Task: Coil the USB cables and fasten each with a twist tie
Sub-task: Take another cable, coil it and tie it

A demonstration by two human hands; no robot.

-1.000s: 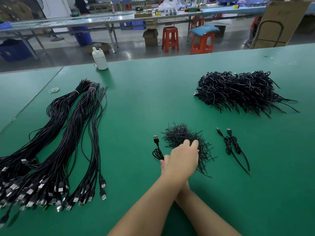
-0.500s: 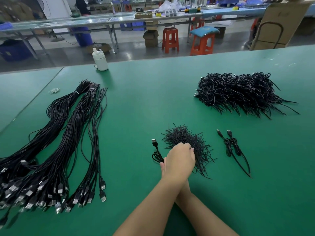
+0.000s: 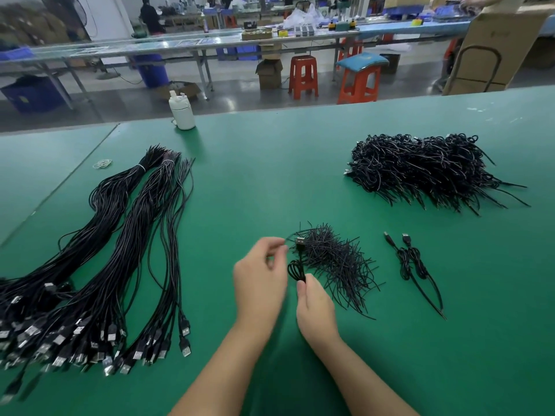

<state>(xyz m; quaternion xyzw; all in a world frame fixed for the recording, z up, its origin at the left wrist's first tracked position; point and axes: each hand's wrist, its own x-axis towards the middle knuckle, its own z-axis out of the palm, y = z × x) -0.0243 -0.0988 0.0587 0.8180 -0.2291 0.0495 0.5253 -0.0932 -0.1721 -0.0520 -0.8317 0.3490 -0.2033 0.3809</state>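
Two hands at work over a green bench: right hand (image 3: 315, 307) pinching the lower end of a small coiled USB cable (image 3: 296, 267) between thumb and fingertips, plug end lying up against the near edge of a loose heap of black twist ties (image 3: 336, 259); left hand (image 3: 259, 277) just beside the coil, thumb and forefinger drawn together near the heap, whether a tie sits between them too blurred to tell. Two finished coils (image 3: 411, 262) further right, apart from the heap, tails trailing toward the near edge. Beyond them, a large mound of bundled cables (image 3: 420, 168) toward the far right. Well to the left, long uncoiled cables (image 3: 114, 250) stretched out in thick hanks, plugs fanned toward the near side, one hank bound with a pale band near its far end. Likely risks from here: coil springing open if the right-hand pinch slackens before a tie goes round; several ties dragged out together, given how tangled the heap looks; plug snagging in the heap, lying as it does against it. Few containers: a white lidded bottle (image 3: 181, 111) upright at the far edge of the bench, contents hidden; a cardboard box and blue bins on the floor beyond, contents too distant to make out.
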